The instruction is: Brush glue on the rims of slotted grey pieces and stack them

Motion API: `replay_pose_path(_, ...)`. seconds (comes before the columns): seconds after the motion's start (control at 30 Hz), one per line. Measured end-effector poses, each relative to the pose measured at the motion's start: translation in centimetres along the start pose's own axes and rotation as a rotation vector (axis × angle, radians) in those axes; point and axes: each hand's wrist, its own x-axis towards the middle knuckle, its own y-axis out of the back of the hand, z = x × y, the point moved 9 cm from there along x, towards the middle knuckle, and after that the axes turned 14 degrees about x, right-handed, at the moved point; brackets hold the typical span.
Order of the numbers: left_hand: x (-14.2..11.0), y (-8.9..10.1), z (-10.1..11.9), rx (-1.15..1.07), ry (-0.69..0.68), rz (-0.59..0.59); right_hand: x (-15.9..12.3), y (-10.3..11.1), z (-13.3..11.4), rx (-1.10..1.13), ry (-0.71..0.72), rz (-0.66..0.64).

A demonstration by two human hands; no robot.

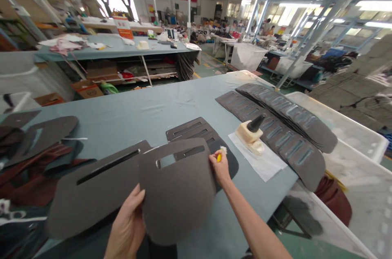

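My left hand [128,222] holds a dark brown cut leather piece [177,189] with a slot window, lifted over the grey-blue table [147,112]. My right hand [219,167] grips a small yellow-handled brush [221,153], its pale tip resting on another slotted dark piece [199,130] lying flat on the table. A cream glue pot [249,134] with a black cone top stands on a white sheet [263,161] just right of my right hand.
A long overlapping row of dark slotted pieces [281,128] runs along the table's right side. Larger dark panels [92,189] and brown material [30,181] lie at left. White bins [352,128] stand to the right. Other workbenches and people fill the background.
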Motion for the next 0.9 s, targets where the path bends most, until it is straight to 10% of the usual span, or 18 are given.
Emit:
replay_pose_path(0.13,3.8,-2.0,-7.5,0.346,0.037,-0.087,4.2,8.5,0.5,-0.448,0.104,0.065)
replay_pose_path(0.33,8.4,-3.3,-14.6,0.710,-0.034,0.131,8.1,11.2,2.8,-0.790,0.163,-0.010)
replay_pose_path(0.9,10.5,-3.0,-15.4,1.085,-0.092,0.381,10.7,10.4,7.1,-1.122,0.171,-0.138)
